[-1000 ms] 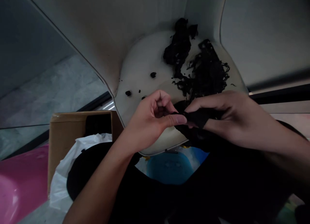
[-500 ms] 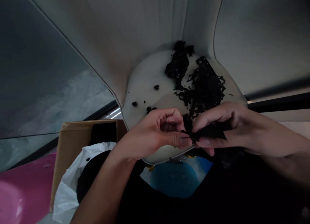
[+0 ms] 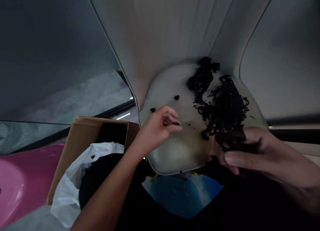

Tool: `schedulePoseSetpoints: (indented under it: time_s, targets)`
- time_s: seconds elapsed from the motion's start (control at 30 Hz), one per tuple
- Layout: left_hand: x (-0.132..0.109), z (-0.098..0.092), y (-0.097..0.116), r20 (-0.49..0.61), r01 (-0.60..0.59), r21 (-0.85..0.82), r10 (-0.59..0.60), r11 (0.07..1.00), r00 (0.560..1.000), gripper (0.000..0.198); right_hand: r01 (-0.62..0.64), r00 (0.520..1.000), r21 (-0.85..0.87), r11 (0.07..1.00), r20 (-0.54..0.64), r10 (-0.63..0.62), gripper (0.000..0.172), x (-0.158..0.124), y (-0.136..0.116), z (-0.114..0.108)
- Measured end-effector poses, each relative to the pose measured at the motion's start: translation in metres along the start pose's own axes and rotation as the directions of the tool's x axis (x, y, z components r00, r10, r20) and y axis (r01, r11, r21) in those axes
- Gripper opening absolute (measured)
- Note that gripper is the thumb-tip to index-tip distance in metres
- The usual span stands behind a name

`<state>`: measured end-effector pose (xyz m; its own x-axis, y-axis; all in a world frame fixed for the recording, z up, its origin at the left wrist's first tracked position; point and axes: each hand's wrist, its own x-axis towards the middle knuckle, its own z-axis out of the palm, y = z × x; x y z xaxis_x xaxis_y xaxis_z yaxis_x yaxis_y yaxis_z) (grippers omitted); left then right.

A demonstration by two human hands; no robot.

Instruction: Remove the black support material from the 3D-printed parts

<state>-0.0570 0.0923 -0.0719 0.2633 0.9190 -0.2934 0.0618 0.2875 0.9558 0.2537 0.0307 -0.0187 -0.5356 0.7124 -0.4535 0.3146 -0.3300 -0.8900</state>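
Observation:
My left hand (image 3: 157,131) is over the pale chair seat (image 3: 175,154), thumb and fingers pinched on a small black piece (image 3: 176,123). To the right, my right hand (image 3: 252,154) is closed on a dark, flat piece of black material (image 3: 230,137); its outline blurs into the dark background. Just beyond that hand lies a ragged, holed heap of black scraps (image 3: 227,104). A second crumpled black clump (image 3: 201,79) sits farther back on the seat. Near my left hand are small round black pieces, one (image 3: 177,97) beyond it and another (image 3: 152,110) at its left.
Left of the seat stands an open cardboard box (image 3: 65,151), with a white plastic bag (image 3: 67,187) in front of it. A pink plastic stool (image 3: 27,181) is at the far left. Something blue (image 3: 175,194) shows below the seat's front edge.
My hands were together on the black material and are now apart. The left has moved left with a small black piece, while the right keeps the material. The view has shifted.

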Motion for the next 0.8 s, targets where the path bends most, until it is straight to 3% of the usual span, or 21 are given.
schedulePoseSetpoints:
  time_s: [0.03, 0.07, 0.17, 0.37, 0.4, 0.47, 0.53, 0.6, 0.7, 0.8]
  targets:
    - [0.006, 0.001, -0.007, -0.074, -0.078, 0.122, 0.088, 0.989, 0.993, 0.026, -0.037, 0.998, 0.023, 0.999, 0.051, 0.036, 0.034, 0.020, -0.009, 0.000]
    - [0.012, 0.002, -0.012, -0.105, -0.149, 0.233, 0.177, 0.961, 0.979, 0.024, -0.016, 1.000, 0.027, 1.000, 0.022, 0.016, 0.032, 0.037, -0.016, 0.000]
    - [0.027, -0.002, -0.020, -0.067, -0.268, 0.504, 0.347, 0.821, 0.935, 0.023, 0.003, 0.996, 0.039, 0.999, -0.089, 0.001, 0.022, 0.067, -0.021, 0.001]
    - [0.037, 0.000, -0.021, 0.087, -0.288, 0.752, 0.345, 0.593, 0.935, 0.030, 0.155, 0.922, 0.138, 0.978, -0.375, -0.093, 0.040, 0.096, 0.001, 0.004]
    - [0.035, 0.004, -0.017, 0.075, -0.319, 0.753, 0.407, 0.575, 0.911, 0.027, 0.180, 0.906, 0.162, 0.970, -0.412, -0.099, 0.047, 0.102, 0.003, 0.004]
    - [0.027, 0.015, -0.008, 0.034, -0.413, 0.655, 0.522, 0.632, 0.852, 0.017, 0.210, 0.881, 0.175, 0.962, -0.461, -0.108, 0.061, 0.111, 0.005, 0.005]
    - [0.020, 0.027, 0.001, 0.034, -0.460, 0.435, 0.497, 0.774, 0.867, 0.016, 0.240, 0.854, 0.138, 0.961, -0.500, -0.141, 0.073, 0.115, 0.004, 0.006]
    - [0.015, 0.037, 0.007, 0.072, -0.416, 0.280, 0.413, 0.865, 0.908, 0.035, 0.283, 0.830, 0.101, 0.954, -0.525, -0.191, 0.077, 0.115, 0.003, 0.008]
    - [0.015, 0.048, 0.009, 0.022, -0.410, 0.267, 0.420, 0.872, 0.907, 0.044, 0.322, 0.840, 0.145, 0.936, -0.499, -0.211, 0.073, 0.108, -0.002, 0.012]
    - [0.016, 0.053, 0.009, -0.047, -0.461, 0.256, 0.488, 0.849, 0.872, 0.031, 0.341, 0.881, 0.285, 0.896, -0.428, -0.200, 0.068, 0.098, -0.011, 0.013]
